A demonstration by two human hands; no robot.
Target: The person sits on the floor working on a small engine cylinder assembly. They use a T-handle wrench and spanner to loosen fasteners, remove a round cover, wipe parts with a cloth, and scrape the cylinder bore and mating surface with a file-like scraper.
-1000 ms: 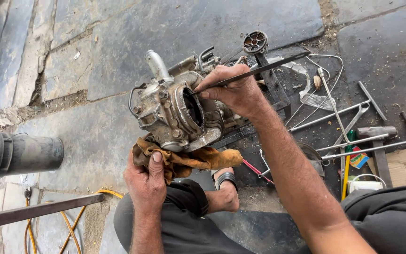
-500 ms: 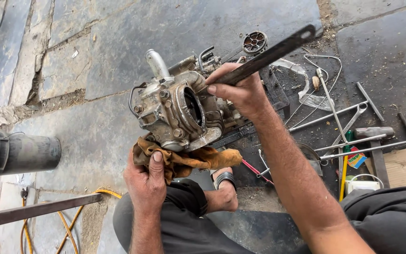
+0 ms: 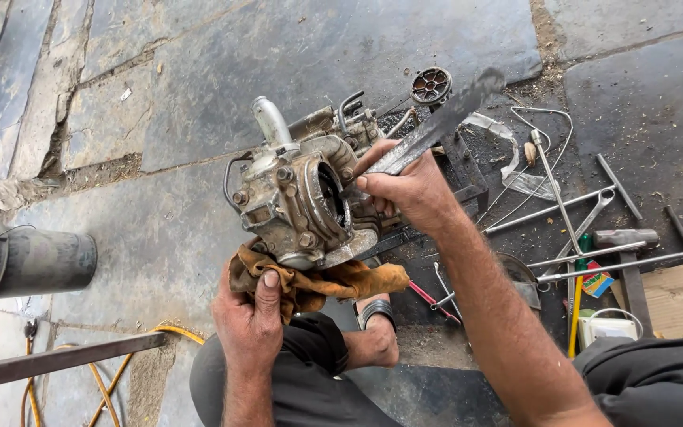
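Note:
A dirty metal engine part [image 3: 298, 198] with a round opening rests on a brown rag [image 3: 318, 281] over my knee. My left hand [image 3: 250, 320] grips the rag and props the part from below. My right hand [image 3: 405, 186] is shut on a flat metal blade [image 3: 436, 126], which slants up to the right while its lower tip sits at the rim of the round opening. A bare foot with an ankle band [image 3: 375, 316] shows under the part.
Long metal rods and T-handled tools [image 3: 586, 221] lie on the stone floor to the right, with a wire loop [image 3: 531, 158] and a small white box [image 3: 606, 328]. A dark pipe [image 3: 25, 261] lies at the left, above a metal bar [image 3: 57, 360] and yellow hose [image 3: 112, 379].
The blade in my right hand has swung upward, from lying nearly flat to slanting steeply up to the right. My left hand has stayed on the rag.

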